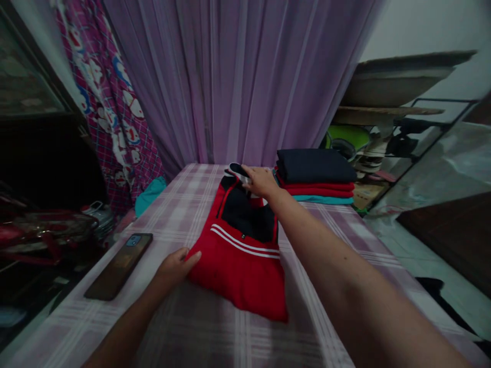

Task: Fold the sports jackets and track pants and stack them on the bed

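A red and navy shirt [241, 276] lies on the checked cloth of the table in front of me, partly folded. Two white stripes cross its red part, and its collar, dark with white edging, points to the far side. My left hand [174, 266] pinches the shirt's left edge near the bottom, thumb on top. Stretched out to the far end, my right hand [261, 181] grips the collar between thumb and fingers. Part of the shirt's right side is hidden behind my right forearm.
A stack of folded clothes [316, 176], navy on top with red and turquoise below, sits at the far right. A phone [118, 268] lies at the left. Purple curtains [245, 82] hang behind the table [172, 204]; a cluttered rack [387, 110] stands beyond on the right.
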`<state>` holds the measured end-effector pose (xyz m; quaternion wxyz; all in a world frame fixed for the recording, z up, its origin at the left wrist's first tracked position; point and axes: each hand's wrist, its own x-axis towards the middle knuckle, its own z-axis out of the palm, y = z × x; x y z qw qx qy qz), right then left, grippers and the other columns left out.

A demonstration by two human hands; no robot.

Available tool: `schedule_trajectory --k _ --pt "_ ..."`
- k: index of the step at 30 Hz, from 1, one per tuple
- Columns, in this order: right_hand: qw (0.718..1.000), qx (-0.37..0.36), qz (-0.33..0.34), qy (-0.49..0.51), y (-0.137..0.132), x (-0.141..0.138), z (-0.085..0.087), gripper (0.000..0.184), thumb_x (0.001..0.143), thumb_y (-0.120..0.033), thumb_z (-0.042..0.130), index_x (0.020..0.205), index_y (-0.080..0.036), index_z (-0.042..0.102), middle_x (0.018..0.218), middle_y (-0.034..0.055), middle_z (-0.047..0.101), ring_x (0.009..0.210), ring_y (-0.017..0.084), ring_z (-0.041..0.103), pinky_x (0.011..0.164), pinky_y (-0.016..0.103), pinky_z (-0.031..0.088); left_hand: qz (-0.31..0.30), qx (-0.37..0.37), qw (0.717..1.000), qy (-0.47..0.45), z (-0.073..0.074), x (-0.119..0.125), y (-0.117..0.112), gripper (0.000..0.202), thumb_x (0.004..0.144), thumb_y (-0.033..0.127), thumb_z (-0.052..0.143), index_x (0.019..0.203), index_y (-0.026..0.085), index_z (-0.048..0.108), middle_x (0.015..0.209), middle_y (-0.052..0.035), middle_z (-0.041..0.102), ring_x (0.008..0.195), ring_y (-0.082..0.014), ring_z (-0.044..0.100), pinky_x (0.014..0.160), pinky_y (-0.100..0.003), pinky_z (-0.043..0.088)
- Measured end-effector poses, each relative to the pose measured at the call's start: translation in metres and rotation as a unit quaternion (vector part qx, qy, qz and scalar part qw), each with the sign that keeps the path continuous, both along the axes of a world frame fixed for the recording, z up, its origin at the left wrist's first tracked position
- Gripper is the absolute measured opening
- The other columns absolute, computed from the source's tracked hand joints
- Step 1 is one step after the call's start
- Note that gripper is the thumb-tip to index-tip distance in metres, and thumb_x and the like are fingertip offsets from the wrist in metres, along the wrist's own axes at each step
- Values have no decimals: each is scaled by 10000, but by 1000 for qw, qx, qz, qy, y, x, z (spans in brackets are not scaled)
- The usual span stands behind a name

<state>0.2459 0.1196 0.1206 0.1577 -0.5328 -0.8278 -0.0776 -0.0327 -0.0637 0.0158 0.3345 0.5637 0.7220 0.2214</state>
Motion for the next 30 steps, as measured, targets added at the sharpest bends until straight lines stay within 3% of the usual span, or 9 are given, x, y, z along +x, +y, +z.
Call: schedule_trajectory --k 2,4,6,8,10,15,18,24,30 --pt "999 -39 -1 -9 0 -7 -6 569 899 -343 577 1443 -222 460 1473 112 497 1307 287 479 1029 441 399 -18 15 999 27 -7 -6 -17 431 713 673 506 593 259 497 594 27 595 633 -197 599 601 -296 448" --pt "996 -81 -26 -1 -16 3 -20 437 914 -338 541 1334 -230 588 1373 95 600 1217 259 564 963 376 441 -23 32 999 36 -9 -12 -21 390 733 650 484 644 275 542 598 27 612 620 -201 608 584 -297 444" --pt "990 -122 -68 25 -47 26 -40 328 924 -334 496 1157 -238 706 1149 74 727 1029 227 661 837 308 474 -13 50 998 30 -6 -15 -11 341 754 602 471 762 292 613 707 17 690 707 -212 653 632 -293 469" --pt "977 -153 -126 77 -85 53 -63 327 924 -371 469 971 -229 759 941 66 765 851 207 689 698 272 464 -15 76 997 23 -1 -14 6 334 759 558 476 842 292 659 855 -1 744 847 -227 678 728 -288 489" --pt "952 -207 -162 155 -125 73 -84 405 917 -415 440 774 -203 753 730 58 739 672 182 662 598 255 432 -46 78 996 3 4 -8 26 351 753 548 488 838 273 690 931 -14 760 938 -242 675 790 -286 493" --pt "874 -294 -95 374 -191 75 -117 567 866 -616 420 615 -174 672 536 15 612 512 151 544 495 244 381 -125 -5 990 -61 12 7 54 451 684 631 560 728 208 711 808 -29 759 867 -270 679 729 -292 508" --pt "844 -300 -83 436 -201 60 -119 600 829 -686 443 619 -165 652 533 5 581 533 151 529 504 246 386 -144 -29 986 -82 18 7 51 488 629 659 610 736 194 715 822 -35 757 888 -269 672 770 -294 506" --pt "829 -308 -66 463 -195 46 -113 605 788 -719 502 687 -154 695 640 29 659 658 192 593 604 279 451 -178 -56 963 -195 31 6 35 511 664 652 636 886 193 673 940 -42 737 936 -235 654 833 -313 499" --pt "754 -327 -34 569 -195 35 -103 576 623 -730 694 766 -172 677 723 41 695 686 200 617 646 314 493 -125 -46 958 -253 33 17 25 474 606 584 723 833 198 568 793 0 677 755 -178 639 736 -309 502"
